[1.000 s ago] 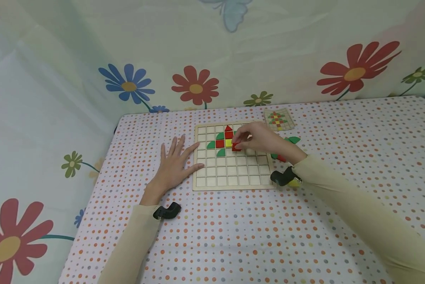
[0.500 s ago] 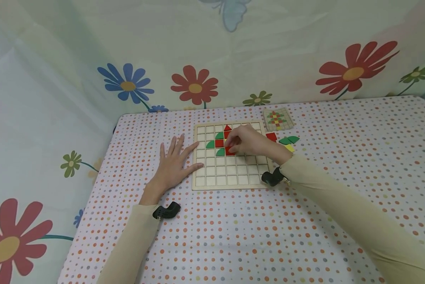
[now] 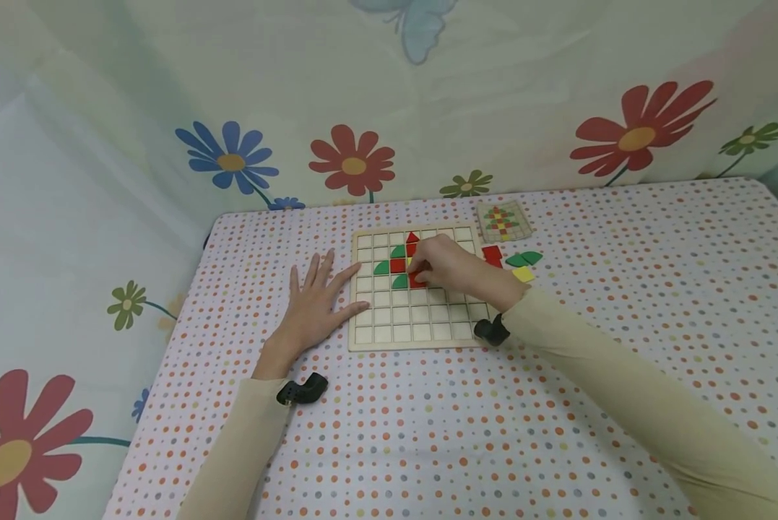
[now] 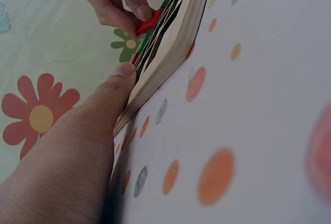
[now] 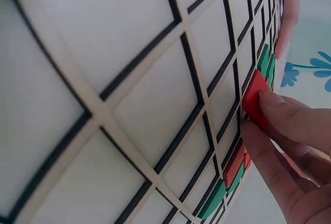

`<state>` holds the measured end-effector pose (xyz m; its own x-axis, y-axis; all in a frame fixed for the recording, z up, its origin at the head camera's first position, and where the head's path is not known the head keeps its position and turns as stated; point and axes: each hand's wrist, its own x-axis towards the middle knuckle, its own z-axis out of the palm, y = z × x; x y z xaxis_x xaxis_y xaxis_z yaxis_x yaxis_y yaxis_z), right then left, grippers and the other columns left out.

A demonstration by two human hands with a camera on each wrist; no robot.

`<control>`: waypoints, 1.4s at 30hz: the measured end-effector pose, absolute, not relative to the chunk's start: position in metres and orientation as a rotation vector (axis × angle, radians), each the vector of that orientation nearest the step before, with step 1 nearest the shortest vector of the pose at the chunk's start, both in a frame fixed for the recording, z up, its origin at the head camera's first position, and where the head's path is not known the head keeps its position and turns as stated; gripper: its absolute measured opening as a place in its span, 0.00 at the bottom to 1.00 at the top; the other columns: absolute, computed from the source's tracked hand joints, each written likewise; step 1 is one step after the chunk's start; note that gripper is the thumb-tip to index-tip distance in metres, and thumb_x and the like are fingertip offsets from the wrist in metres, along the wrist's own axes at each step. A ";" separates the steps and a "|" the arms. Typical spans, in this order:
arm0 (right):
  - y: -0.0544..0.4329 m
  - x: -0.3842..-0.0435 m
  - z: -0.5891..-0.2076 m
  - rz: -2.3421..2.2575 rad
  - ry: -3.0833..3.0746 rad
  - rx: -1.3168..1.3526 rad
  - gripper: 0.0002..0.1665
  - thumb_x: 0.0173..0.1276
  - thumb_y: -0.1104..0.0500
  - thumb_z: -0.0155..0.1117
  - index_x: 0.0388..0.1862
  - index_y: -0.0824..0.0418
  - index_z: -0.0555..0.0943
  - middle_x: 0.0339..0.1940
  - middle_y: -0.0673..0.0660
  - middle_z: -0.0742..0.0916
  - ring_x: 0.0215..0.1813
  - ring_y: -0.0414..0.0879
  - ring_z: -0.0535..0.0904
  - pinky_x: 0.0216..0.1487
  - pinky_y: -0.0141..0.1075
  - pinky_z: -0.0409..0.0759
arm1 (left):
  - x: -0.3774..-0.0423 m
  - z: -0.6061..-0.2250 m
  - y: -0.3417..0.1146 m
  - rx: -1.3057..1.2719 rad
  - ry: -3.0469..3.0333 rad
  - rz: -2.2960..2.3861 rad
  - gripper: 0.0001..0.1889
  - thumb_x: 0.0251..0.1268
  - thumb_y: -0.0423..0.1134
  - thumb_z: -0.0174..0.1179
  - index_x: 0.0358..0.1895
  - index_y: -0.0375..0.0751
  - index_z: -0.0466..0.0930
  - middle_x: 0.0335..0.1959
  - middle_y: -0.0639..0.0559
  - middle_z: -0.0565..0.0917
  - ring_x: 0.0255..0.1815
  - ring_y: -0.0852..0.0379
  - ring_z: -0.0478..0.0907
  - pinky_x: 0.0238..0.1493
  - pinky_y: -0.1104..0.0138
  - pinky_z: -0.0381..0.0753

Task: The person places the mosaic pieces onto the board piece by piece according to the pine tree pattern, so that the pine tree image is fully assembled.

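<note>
My right hand [image 3: 443, 261] pinches a red square tile [image 5: 255, 97] between thumb and fingers, low over a cell of the wooden grid board [image 3: 389, 334]. In the right wrist view the tile sits a bit tilted at the cell. Left of it on the board lie a red square [image 3: 398, 266] and green quarter-round tiles [image 3: 381, 268]; a red triangle [image 3: 412, 237] tops the column. The hand covers part of the board's right half. My left hand [image 3: 310, 310] lies spread on the table, thumb and index fingertip at the board's left edge.
A small card [image 3: 504, 222] with a coloured tile pattern lies beyond the board's right corner. Loose red tiles [image 3: 493, 254], green tiles [image 3: 524, 258] and a yellow tile [image 3: 524, 274] are to the board's right. A flower-printed cloth [image 3: 428, 108] rises behind the dotted table.
The right hand has carried the red square tile left and slightly nearer, into the column under the triangle. The left hand stays in place; the head view has shifted slightly.
</note>
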<state>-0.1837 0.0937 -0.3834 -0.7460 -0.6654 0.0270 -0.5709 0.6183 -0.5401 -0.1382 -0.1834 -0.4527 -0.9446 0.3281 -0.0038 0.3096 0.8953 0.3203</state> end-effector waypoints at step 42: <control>0.220 -0.151 -0.357 -0.815 2.633 -0.707 0.09 0.71 0.66 0.71 0.49 0.63 0.89 0.48 0.56 0.89 0.51 0.53 0.85 0.53 0.50 0.85 | -0.136 -0.453 -0.182 0.526 3.016 0.506 0.42 0.71 0.69 0.56 0.84 0.61 0.57 0.88 0.42 0.42 0.87 0.39 0.31 0.78 0.35 0.23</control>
<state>-0.1507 0.2201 -0.3574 -0.8356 -0.5334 -0.1309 -0.3661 0.7186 -0.5913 -0.1362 -0.1822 -0.4534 -0.9418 0.3356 0.0177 0.3230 0.8894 0.3234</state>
